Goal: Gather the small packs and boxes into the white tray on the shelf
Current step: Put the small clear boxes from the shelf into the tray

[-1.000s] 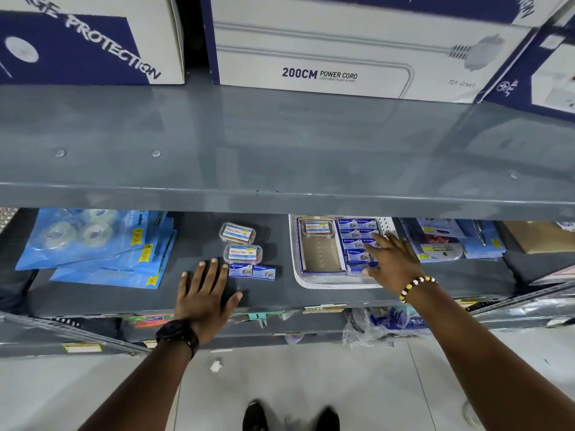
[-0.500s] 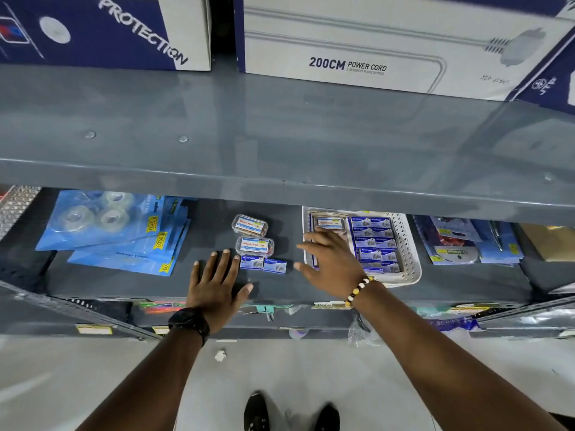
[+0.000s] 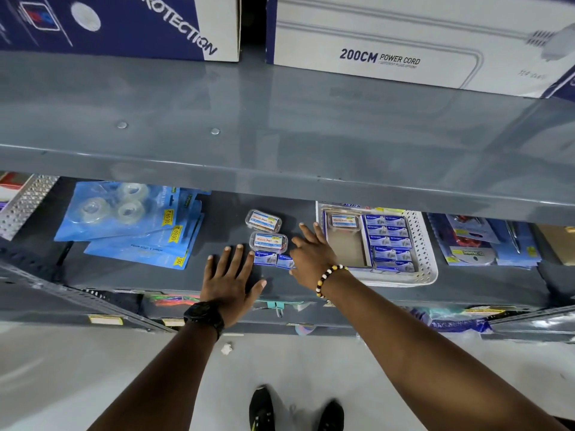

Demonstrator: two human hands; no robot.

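Note:
The white tray (image 3: 424,244) sits on the grey shelf and holds several small blue boxes (image 3: 390,241) and a clear pack (image 3: 342,220). Left of it lie two clear plastic packs (image 3: 264,220), (image 3: 269,241), and in front of them two small blue boxes (image 3: 265,257), (image 3: 284,261). My right hand (image 3: 312,255), fingers spread, hovers just left of the tray, its thumb side at the right blue box. My left hand (image 3: 230,279) rests flat and open on the shelf's front, its fingertips near the left blue box.
Blue blister packs of clear tape rolls (image 3: 124,219) lie at the left of the shelf. More carded goods (image 3: 476,244) lie right of the tray. The upper shelf (image 3: 280,135) overhangs, carrying large cartons (image 3: 404,35). My shoes (image 3: 295,412) show on the floor below.
My right hand left the tray and moved left to the loose blue boxes. My left hand stayed flat on the shelf. The view shifted slightly.

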